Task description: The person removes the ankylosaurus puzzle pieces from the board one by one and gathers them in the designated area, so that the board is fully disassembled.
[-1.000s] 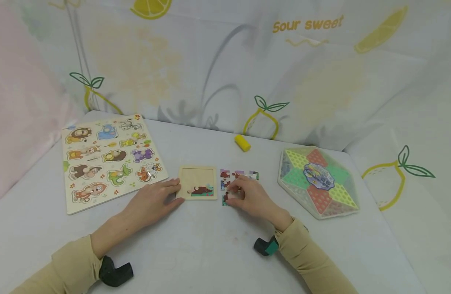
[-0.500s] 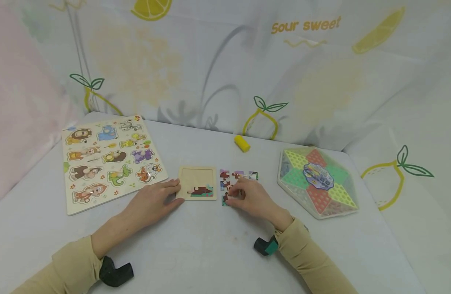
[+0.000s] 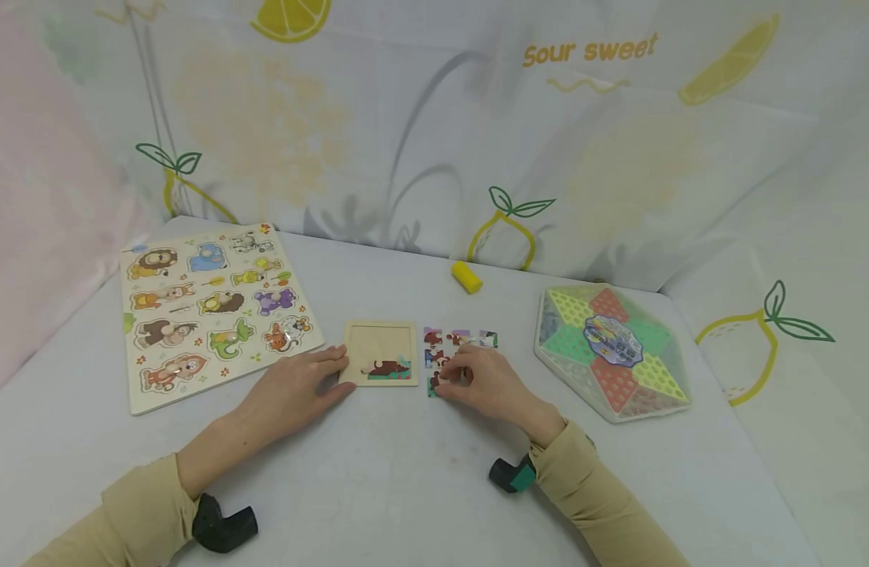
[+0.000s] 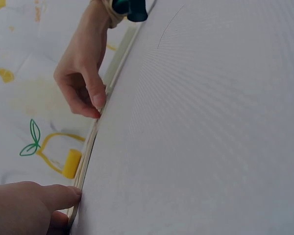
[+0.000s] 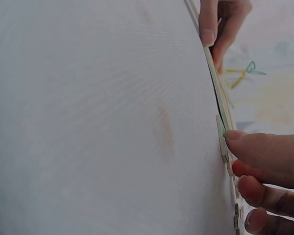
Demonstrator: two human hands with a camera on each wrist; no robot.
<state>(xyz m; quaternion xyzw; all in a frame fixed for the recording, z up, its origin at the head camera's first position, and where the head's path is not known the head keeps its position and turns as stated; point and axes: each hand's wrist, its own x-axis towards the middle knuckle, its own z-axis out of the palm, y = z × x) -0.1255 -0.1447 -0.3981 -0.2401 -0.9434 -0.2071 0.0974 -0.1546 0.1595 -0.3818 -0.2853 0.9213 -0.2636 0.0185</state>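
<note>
In the head view, a small square wooden puzzle tray [image 3: 380,324] lies at the table's centre, with joined picture pieces [image 3: 390,369] in its lower right part. My left hand [image 3: 293,391] rests at the tray's left edge, its thumb at the near corner and fingertips on the side. Loose puzzle pieces [image 3: 433,336] lie in rows right of the tray. Above them is my right hand [image 3: 487,382], its thumb and forefinger pinching a puzzle piece [image 3: 433,386] in the nearest row. In the right wrist view the thumb [image 5: 240,138] touches that piece's edge. The hand hides several pieces.
An animal peg puzzle board [image 3: 215,315] lies at the left. A hexagonal game box [image 3: 611,350] with a coloured star lid stands at the right. Farther back lies a yellow cylinder [image 3: 466,276]. A lemon-printed cloth [image 3: 378,118] hangs behind the table.
</note>
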